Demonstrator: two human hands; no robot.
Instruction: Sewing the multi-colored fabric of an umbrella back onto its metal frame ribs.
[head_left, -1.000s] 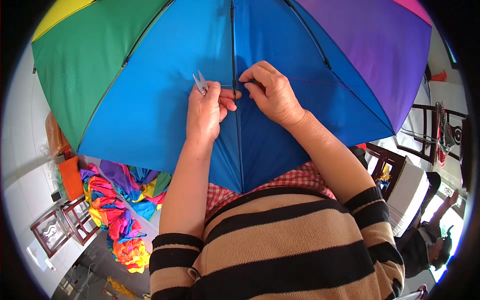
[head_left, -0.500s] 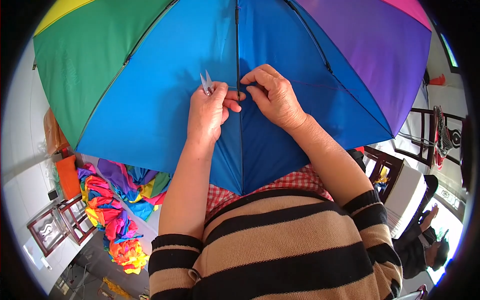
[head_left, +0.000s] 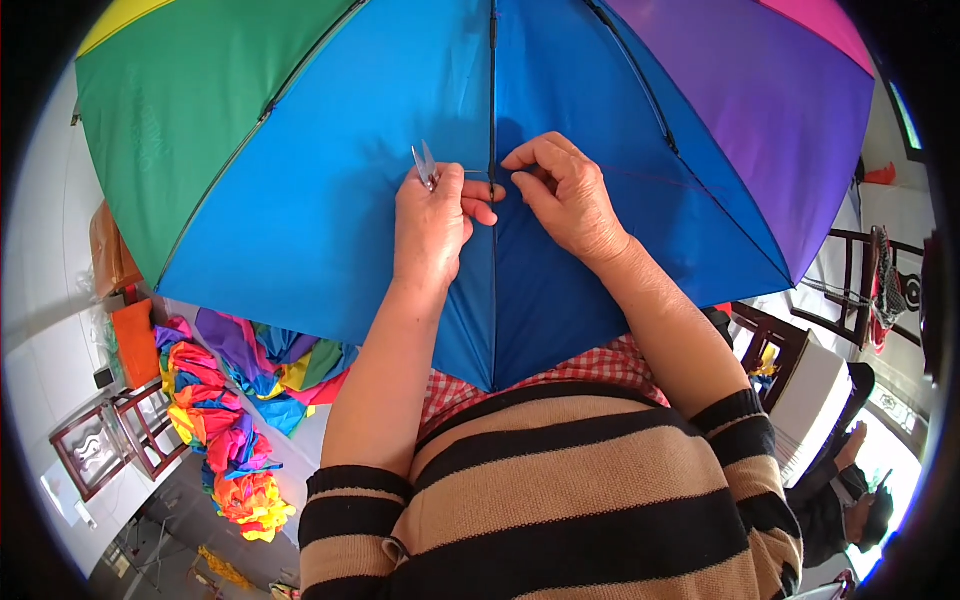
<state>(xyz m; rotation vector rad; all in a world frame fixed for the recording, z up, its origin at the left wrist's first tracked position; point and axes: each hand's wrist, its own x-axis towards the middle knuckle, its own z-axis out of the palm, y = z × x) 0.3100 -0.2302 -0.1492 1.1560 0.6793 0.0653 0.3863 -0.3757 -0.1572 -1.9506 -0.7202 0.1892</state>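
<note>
Both hands are up against the open rainbow umbrella, right at the dark rib that runs down between two blue panels. The left hand is curled into a closed grip, and a small pair of metal snips pokes up out of the top of the fist, blades pointing away from the body; the thumb and forefinger of that hand reach across and pinch at the seam just beside the rib. The right hand is bent over from the other side, fingers folded down tight, fingertips pressed onto the blue cloth at the same spot, so the two hands nearly touch across the rib. What the right fingertips pinch is too small to tell. The umbrella canopy fills the upper view, green panel to the left, purple to the right, its lower edge hanging over the striped sweater. Down to the left, a heap of folded bright umbrellas lies beside a dark wooden chair.
</note>
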